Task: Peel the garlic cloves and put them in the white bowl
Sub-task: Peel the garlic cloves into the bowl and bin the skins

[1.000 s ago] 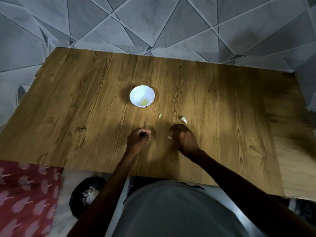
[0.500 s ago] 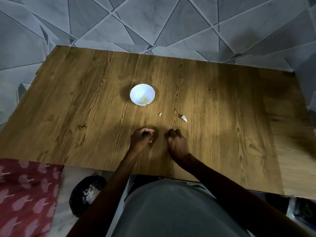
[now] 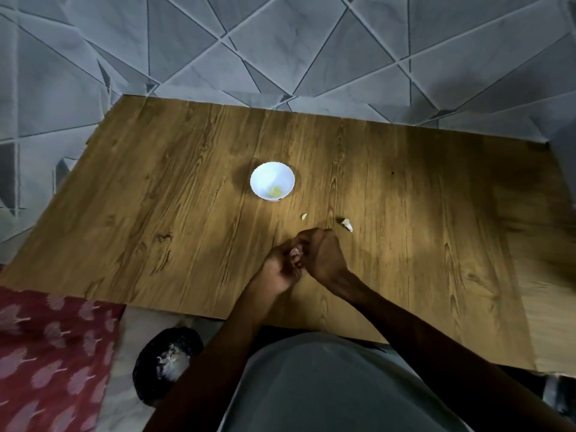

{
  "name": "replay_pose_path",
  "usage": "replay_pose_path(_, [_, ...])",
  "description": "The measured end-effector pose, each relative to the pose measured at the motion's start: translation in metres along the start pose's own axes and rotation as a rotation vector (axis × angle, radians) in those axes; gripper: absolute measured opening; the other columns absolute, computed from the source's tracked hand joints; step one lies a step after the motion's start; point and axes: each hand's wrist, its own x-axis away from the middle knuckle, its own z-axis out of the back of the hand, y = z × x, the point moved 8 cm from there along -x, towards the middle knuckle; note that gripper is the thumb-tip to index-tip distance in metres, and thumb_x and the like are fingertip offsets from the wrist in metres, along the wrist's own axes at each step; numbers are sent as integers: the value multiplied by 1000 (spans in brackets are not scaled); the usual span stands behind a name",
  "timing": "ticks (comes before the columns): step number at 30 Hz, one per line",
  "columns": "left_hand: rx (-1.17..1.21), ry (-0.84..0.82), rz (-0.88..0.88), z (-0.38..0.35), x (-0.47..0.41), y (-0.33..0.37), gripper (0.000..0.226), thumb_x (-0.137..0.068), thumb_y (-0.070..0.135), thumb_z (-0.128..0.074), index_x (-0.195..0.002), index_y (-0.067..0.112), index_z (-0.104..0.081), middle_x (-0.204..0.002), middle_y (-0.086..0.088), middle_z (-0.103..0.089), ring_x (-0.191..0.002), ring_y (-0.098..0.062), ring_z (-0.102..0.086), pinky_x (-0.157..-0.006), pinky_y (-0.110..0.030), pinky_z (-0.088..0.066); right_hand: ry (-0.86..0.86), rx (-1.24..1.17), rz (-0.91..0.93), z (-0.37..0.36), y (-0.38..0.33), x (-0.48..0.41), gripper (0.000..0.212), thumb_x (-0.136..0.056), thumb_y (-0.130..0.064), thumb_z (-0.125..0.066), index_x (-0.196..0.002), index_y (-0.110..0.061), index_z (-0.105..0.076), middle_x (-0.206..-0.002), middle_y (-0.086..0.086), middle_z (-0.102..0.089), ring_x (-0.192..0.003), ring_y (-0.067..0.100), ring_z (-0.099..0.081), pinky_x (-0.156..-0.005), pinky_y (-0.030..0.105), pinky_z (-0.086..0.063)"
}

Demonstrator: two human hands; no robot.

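Left hand (image 3: 279, 274) and right hand (image 3: 324, 257) meet over the desk (image 3: 156, 198) by its near edge, both sets of fingers curled pinching one garlic clove (image 3: 295, 252), presumably to strip skin; white bowl (image 3: 265, 176) sits toward desk centre.

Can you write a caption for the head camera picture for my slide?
Left hand and right hand pinch a garlic clove over the wooden table, near the white bowl.

open tabletop (image 3: 187, 213) surrounds the white bowl (image 3: 261, 176), only a small scrap (image 3: 304, 216) and loose clove (image 3: 347, 224) lying near it.
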Motion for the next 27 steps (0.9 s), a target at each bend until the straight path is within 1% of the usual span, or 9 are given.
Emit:
replay_pose_path(2, [77, 10, 0, -1, -4, -1, 15, -87, 10, -51, -77, 6, -61, -66, -5, -62, -62, -16, -58, -57, -24, -49, -29, 163, 51, -4, -5, 0, 16, -79, -9, -65, -84, -19, -76, -80, -6, -73, -65, 4, -61, -56, 12, -40])
replay_pose_path(7, [121, -5, 8, -8, -4, 1, 30, -97, 12, -36, -74, 7, -54, -56, -3, -56, -50, -12, -49, -53, -21, -37, 114, -52, -49, 11, 5, -1, 21, -74, 0, -65, -72, -20, -71, -70, -4, -72, -64, 12, -68, -56, 25, -51])
replay_pose_path(10, [136, -10, -5, -9, 4, 8, 39, -97, 11, -30, -80, -2, -62, -62, -9, -68, -49, -16, -61, -48, -20, -48, 118, -152, -3, 22, 11, -7, 25, -72, 7, -62, -78, -13, -76, -77, -2, -75, -69, 11, -70, -67, 28, -58])
replay_pose_path(12, [129, 2, -29, -5, 5, 15, 41, -100, 13, -31, -85, -4, -65, -70, -14, -72, -61, -19, -71, -62, -26, -60, 179, -185, -47, 36, 24, -10, 24, -77, 9, -64, -82, -11, -78, -76, -7, -73, -67, 7, -68, -68, 22, -57])
replay_pose_path(14, [115, 33, -66, 3, 5, 24, 39, -103, 14, -31, -89, -2, -63, -71, -12, -72, -79, -19, -69, -89, -28, -54, 196, -276, -110, 45, 40, -11, 20, -79, 6, -70, -81, -12, -77, -70, -6, -71, -61, 11, -68, -63, 26, -59])
replay_pose_path(16, [105, 51, -87, 11, 4, 32, 38, -104, 15, -28, -101, -3, -62, -82, -12, -70, -89, -19, -64, -88, -28, -52, 188, -346, -139, 47, 54, -12, 16, -82, 5, -72, -82, -11, -76, -69, 0, -71, -61, 17, -69, -60, 30, -61])
replay_pose_path(20, [99, 77, -111, 30, 7, 47, 39, -104, 15, -26, -115, -2, -59, -124, -16, -61, -110, -25, -59, -94, -32, -46, 188, 4, -44, 42, 66, -13, 23, -85, 6, -63, -94, -9, -77, -93, 5, -75, -79, 13, -68, -79, 27, -58])
replay_pose_path(23, [85, 95, -139, 38, 11, 54, 41, -105, 16, -23, -111, -1, -60, -133, -18, -56, -122, -26, -55, -100, -33, -42, 91, 248, 84, 20, 59, -12, 27, -81, 0, -67, -106, -8, -74, -109, 9, -71, -101, 24, -66, -99, 36, -48])
replay_pose_path(27, [73, 105, -153, 37, 17, 56, 44, -105, 16, -22, -132, -3, -51, -142, -18, -50, -133, -26, -47, -103, -33, -41, -17, 401, 371, -17, 36, -8, 27, -80, -6, -69, -107, -6, -72, -110, 13, -69, -100, 32, -66, -85, 37, -56])
